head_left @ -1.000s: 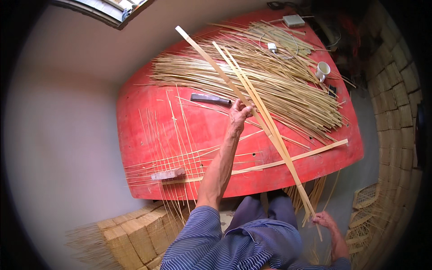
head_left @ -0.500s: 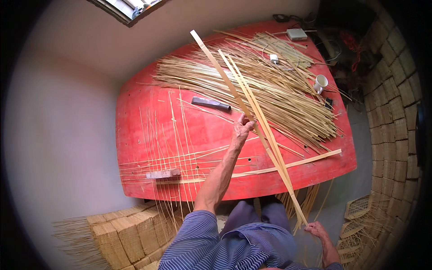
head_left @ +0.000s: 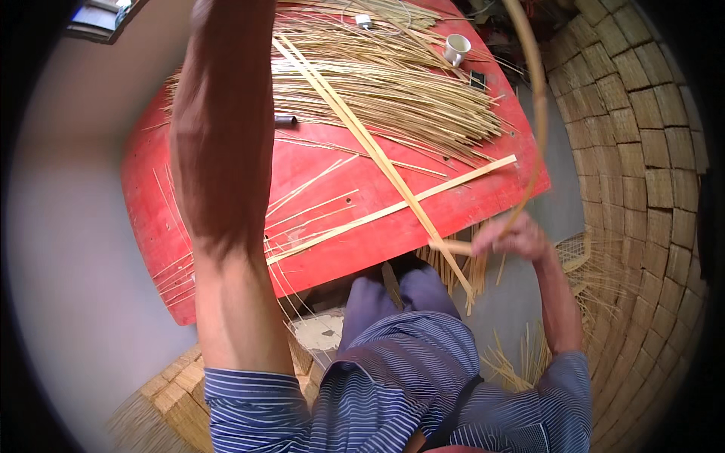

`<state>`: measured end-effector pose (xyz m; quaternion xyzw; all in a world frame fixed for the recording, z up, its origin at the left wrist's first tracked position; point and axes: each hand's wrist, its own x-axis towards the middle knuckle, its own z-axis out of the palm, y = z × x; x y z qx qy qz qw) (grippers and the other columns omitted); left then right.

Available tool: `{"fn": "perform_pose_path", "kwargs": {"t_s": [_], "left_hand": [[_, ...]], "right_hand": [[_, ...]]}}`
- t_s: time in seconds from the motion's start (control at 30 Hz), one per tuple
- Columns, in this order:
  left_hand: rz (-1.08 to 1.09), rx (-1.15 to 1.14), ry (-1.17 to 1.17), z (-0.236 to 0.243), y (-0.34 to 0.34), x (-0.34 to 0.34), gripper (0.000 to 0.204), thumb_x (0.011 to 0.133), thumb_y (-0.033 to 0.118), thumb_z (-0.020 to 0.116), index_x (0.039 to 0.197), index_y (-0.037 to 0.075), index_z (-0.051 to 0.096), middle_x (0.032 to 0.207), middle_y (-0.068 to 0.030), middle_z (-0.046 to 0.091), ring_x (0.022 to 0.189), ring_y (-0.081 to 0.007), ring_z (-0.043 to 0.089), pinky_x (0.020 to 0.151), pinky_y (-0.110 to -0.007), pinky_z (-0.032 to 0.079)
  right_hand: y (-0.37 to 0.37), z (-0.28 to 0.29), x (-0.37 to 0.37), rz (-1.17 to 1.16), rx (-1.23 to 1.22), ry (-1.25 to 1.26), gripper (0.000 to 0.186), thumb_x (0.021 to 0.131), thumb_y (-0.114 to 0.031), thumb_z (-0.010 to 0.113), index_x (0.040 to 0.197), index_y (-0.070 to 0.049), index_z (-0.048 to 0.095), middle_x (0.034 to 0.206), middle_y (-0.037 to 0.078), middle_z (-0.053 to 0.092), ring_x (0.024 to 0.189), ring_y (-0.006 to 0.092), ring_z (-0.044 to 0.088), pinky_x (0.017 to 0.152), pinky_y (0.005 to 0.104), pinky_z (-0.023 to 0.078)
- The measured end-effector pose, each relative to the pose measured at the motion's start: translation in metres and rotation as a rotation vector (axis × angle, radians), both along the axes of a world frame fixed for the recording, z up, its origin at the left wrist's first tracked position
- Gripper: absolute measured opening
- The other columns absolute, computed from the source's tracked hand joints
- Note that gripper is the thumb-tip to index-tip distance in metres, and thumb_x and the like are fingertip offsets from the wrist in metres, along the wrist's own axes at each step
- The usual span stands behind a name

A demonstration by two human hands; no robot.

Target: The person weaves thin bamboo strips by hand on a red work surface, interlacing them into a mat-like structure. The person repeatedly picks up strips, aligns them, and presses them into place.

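My left forearm (head_left: 219, 143) rises close in front of the camera and runs out past the upper edge, so my left hand is out of the picture. On the right, beyond the table's near edge, the fingers of my right hand (head_left: 522, 237) are closed around a bamboo strip (head_left: 538, 98). This strip bows up and out of the top of the view, and its short end sticks out to the left of my hand. Two pale flat bamboo strips (head_left: 362, 136) lie slantwise over the red table (head_left: 317, 177), their near ends overhanging its edge. Another flat strip (head_left: 461, 179) crosses beneath them.
A big heap of thin bamboo strips (head_left: 393, 94) covers the far part of the table. Near it stand a white mug (head_left: 456, 50) and a white plug (head_left: 363, 22). A dark tool handle (head_left: 285, 121) shows beside my forearm. Stacked woven bundles (head_left: 642, 181) line the right side.
My left arm has risen toward the camera, its hand leaving view. My right hand has moved up with one strip, now bent; two strips stay on the table. The view has shifted right.
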<state>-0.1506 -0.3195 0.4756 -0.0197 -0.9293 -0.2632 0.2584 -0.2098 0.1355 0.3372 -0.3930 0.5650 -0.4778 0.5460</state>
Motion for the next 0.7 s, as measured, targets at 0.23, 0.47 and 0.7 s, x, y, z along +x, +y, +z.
{"fn": "perform_pose_path", "kwargs": {"t_s": [0.23, 0.47, 0.7], "left_hand": [[-0.509, 0.752, -0.555, -0.032, 0.122, 0.129, 0.023, 0.093, 0.022, 0.068, 0.105, 0.003, 0.070, 0.091, -0.0083, 0.072, 0.082, -0.0173, 0.069, 0.076, -0.032, 0.053], [-0.003, 2.080, -0.533, -0.198, 0.259, 0.229, 0.072, 0.093, 0.040, 0.068, 0.144, -0.002, 0.037, 0.116, -0.0154, 0.063, 0.096, -0.0226, 0.067, 0.086, -0.033, 0.053], [0.188, 2.283, 0.333, -0.229, 0.245, 0.209, 0.079, 0.092, 0.036, 0.071, 0.149, 0.001, 0.028, 0.125, -0.0160, 0.058, 0.097, -0.0208, 0.064, 0.086, -0.033, 0.051]], "right_hand": [[-0.147, -0.023, -0.028, -0.151, -0.239, -0.174, 0.021, 0.093, -0.012, 0.062, 0.103, 0.003, 0.071, 0.097, 0.014, 0.073, 0.093, 0.0230, 0.069, 0.087, 0.0374, 0.056], [-0.196, -0.100, 0.023, -0.165, -0.232, -0.606, 0.025, 0.097, -0.016, 0.062, 0.112, 0.003, 0.067, 0.108, 0.017, 0.070, 0.104, 0.0271, 0.068, 0.096, 0.0440, 0.054], [-0.215, -0.116, 0.082, -0.086, -0.109, -0.805, 0.026, 0.097, -0.017, 0.060, 0.113, 0.003, 0.066, 0.115, 0.020, 0.068, 0.114, 0.0300, 0.063, 0.103, 0.0467, 0.049]]}}
